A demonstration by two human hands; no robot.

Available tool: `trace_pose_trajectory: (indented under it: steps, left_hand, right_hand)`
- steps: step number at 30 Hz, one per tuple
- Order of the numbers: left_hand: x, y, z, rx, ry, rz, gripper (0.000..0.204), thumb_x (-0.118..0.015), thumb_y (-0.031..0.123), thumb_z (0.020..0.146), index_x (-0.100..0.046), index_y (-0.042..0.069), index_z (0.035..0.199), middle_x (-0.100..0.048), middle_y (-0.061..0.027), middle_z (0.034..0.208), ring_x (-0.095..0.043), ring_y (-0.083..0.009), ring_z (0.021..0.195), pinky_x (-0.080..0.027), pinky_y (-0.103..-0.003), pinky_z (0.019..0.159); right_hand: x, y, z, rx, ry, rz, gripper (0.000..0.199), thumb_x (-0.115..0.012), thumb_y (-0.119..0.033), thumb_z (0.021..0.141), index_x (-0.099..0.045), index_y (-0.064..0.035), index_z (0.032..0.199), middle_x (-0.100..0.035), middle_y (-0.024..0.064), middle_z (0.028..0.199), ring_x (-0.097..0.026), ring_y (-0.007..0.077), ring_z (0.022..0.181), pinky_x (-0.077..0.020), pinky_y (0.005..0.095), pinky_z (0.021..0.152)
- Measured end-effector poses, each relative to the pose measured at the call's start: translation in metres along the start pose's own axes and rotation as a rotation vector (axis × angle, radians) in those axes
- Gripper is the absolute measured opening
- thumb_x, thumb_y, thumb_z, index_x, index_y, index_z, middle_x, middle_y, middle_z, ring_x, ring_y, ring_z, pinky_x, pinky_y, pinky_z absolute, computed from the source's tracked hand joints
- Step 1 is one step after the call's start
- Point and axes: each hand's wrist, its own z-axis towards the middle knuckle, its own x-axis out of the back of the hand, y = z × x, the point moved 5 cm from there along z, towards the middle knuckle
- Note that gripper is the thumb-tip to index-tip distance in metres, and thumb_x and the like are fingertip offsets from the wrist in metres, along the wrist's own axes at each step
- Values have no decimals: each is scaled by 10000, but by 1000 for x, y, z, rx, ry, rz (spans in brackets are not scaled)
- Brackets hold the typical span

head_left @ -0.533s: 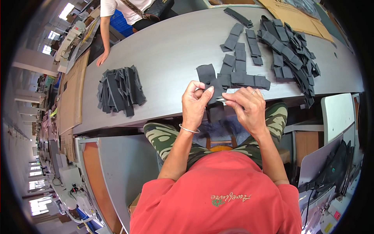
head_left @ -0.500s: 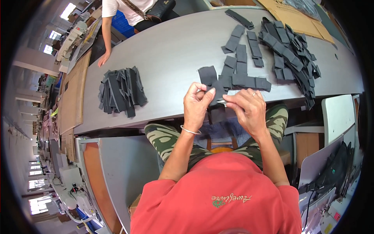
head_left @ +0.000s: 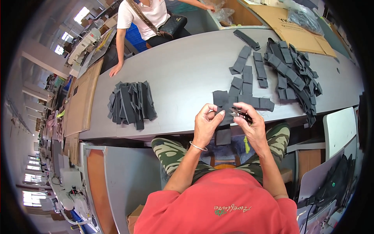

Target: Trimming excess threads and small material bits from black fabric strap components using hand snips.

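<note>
My left hand (head_left: 206, 125) is closed, thumb and fingers pinching a dark grey fabric strip (head_left: 223, 137) at the table's near edge. One end of the strip lies up over the table; the other hangs below the edge. In my right hand (head_left: 252, 130) are black-handled thread snips (head_left: 243, 115), their pale metal tips pointing at the strip just beside my left thumb. A yellow-green tie (head_left: 246, 144) dangles beneath the right hand. Just beyond my hands lie several folded grey fabric strips (head_left: 246, 80), partly touching one another.
A big heap of grey strips (head_left: 290, 72) covers the table's right side, and a flatter pile (head_left: 131, 104) sits left on the grey table (head_left: 175, 74). Across it, a person (head_left: 150, 19) rests one hand on the edge. Flattened cardboard (head_left: 282, 25) lies far right.
The snips now show between my right thumb and fingers, tips near the strip; earlier that hand was closed tighter at the fabric. The person opposite now reaches one arm toward a box.
</note>
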Motion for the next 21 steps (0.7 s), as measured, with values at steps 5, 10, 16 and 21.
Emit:
trace_pose_trajectory:
  steps: [5,10,16,21]
  left_hand:
    - [-8,-7,-2,-43,-76,-17,132,-624,38,864,-502,50,914,-562,47,729,-458,4,682,-376,-159,569]
    - [-1,-16,-3,123,-59,-29,114,-586,127,905,-527,45,957,-489,75,719,-380,7,618,-329,-163,532]
    - [-7,-6,-8,113,-257,-221,248,-510,71,913,-535,24,1154,-463,68,772,-380,0,664,-347,-171,573]
    - [-10,-9,-7,111,-345,-141,359,-489,63,921,-489,75,1280,-445,74,809,-435,5,717,-429,-174,671]
  right_hand:
    - [-6,17,6,-186,-89,-17,350,-706,-100,784,-599,-50,1114,-543,-7,834,-493,67,751,-443,228,670]
    - [-12,30,5,-185,-78,210,123,-681,-93,820,-611,-11,879,-490,-58,720,-410,38,659,-351,204,567]
    - [-3,27,8,-83,107,197,107,-626,-109,870,-571,-17,859,-476,-71,703,-382,21,648,-324,191,559]
    - [5,39,11,-55,192,198,126,-610,-115,885,-540,-19,841,-449,-69,710,-369,21,653,-307,184,560]
